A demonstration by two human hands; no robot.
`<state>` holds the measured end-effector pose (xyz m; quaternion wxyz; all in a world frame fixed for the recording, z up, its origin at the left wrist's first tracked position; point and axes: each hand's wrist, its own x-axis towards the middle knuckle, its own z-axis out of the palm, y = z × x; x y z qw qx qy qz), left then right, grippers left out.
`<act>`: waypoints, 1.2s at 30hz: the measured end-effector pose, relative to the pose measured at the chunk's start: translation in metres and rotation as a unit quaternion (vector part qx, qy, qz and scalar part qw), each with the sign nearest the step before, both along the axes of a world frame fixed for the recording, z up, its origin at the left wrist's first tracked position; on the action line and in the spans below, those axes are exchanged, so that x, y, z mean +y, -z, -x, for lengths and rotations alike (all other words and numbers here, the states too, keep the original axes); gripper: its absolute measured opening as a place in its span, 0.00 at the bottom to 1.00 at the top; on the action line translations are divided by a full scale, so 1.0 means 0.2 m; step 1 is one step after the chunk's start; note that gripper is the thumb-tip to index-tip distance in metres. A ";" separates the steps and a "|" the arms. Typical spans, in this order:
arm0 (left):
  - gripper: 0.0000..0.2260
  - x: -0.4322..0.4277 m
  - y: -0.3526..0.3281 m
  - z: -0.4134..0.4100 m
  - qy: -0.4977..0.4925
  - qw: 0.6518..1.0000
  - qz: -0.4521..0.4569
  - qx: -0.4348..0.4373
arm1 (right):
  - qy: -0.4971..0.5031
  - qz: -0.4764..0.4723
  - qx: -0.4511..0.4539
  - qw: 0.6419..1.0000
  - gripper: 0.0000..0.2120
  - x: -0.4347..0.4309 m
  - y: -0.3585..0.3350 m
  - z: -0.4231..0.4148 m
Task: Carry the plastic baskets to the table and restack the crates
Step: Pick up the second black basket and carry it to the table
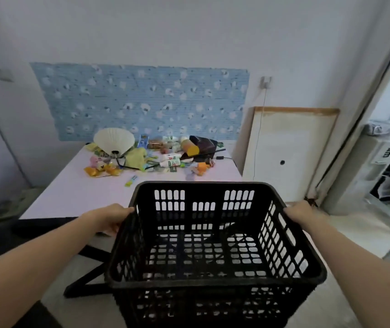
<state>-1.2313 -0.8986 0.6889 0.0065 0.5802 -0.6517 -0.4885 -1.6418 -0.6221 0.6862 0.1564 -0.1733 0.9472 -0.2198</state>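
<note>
A black plastic basket with slotted walls is held in the air in front of me, empty inside. My left hand grips its left rim and my right hand grips its right rim. Below it a second layer of black lattice shows, possibly another basket nested under it; I cannot tell. The pale table stands just ahead, its near edge level with the basket's far side.
The table's far half holds a clutter of toys, bottles, a white fan and a dark bag. A white board leans against the wall on the right. Black table legs cross the floor at the left. A doorway opens at far right.
</note>
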 end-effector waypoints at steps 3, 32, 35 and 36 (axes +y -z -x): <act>0.20 -0.16 0.26 0.16 0.004 0.999 -0.043 -0.025 | 0.008 -0.023 -0.030 0.999 0.09 -0.17 0.25 0.13; 0.17 -0.54 0.95 0.66 0.163 0.939 0.030 -0.302 | -0.271 -0.281 -0.142 0.909 0.09 -1.07 0.82 0.68; 0.16 -0.59 0.72 0.79 0.175 0.939 0.099 -0.278 | -0.325 -0.237 -0.133 0.906 0.06 -1.24 0.63 0.56; 0.16 -0.61 0.63 0.83 0.170 0.942 0.115 -0.267 | -0.353 -0.235 -0.122 0.897 0.08 -1.29 0.56 0.51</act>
